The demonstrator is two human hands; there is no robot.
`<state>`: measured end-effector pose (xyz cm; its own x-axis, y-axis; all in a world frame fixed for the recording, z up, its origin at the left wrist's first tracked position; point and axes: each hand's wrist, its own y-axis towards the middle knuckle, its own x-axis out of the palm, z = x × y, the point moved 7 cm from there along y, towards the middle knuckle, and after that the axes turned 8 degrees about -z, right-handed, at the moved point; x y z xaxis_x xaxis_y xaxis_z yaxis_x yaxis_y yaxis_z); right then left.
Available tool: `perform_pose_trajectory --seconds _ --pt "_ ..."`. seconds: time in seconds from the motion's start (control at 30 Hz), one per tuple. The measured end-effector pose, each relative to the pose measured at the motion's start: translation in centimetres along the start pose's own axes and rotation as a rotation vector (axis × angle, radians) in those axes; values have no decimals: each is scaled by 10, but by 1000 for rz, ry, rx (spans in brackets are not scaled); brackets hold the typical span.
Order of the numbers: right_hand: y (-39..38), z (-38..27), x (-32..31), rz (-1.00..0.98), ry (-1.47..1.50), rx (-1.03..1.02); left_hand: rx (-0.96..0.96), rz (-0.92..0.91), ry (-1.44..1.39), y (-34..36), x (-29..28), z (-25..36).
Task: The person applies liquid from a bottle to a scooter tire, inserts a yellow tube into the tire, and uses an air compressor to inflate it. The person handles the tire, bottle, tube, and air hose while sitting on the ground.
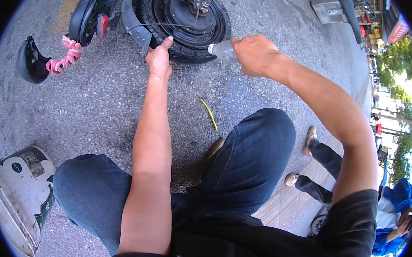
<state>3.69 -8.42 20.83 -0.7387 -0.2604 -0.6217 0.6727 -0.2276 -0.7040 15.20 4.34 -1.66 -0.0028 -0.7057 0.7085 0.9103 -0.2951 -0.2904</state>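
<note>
1. Black rubber scooter tyre [193,44] on its dark hub, lying at the top of the view on grey asphalt [106,108], straight ahead of both hands and past the bent knees in blue jeans [247,154].
2. Left hand [159,59] pressed against the tyre's near-left edge, thumb raised onto the rubber beside the black plastic mudguard [135,24]; remaining fingers curled under, not fully visible.
3. Right hand [253,53] closed in a fist around a clear plastic bottle [222,50], neck end pointing left toward the tyre, tip just beside the tread.
4. Bottle's long axis roughly level across the view, running from the right hand toward the tyre's near-right edge.
5. Left hand already in contact with the tyre; right hand near but apart, only the bottle bridging the gap.
6. Elsewhere: thin yellow strip [209,114] on the ground between knees and tyre; dark helmet [31,60] with pink coiled cord [65,57] far left; white bucket [18,198] at lower left; another person's legs [317,165] at right.
</note>
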Motion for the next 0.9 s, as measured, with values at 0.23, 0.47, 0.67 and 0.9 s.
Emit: perform_pose_trajectory --seconds 0.23,0.47,0.67,0.9 --pt "-1 -22 -19 90 32 -76 -57 53 -77 -28 0 -38" --pt "14 -26 -11 101 14 -96 -65 45 21 -20 -1 -39" --pt "3 -2 12 21 -2 -43 -28 -39 68 9 -7 -9" --pt "6 -21 -17 137 -11 -86 118 104 107 -22 0 -29"
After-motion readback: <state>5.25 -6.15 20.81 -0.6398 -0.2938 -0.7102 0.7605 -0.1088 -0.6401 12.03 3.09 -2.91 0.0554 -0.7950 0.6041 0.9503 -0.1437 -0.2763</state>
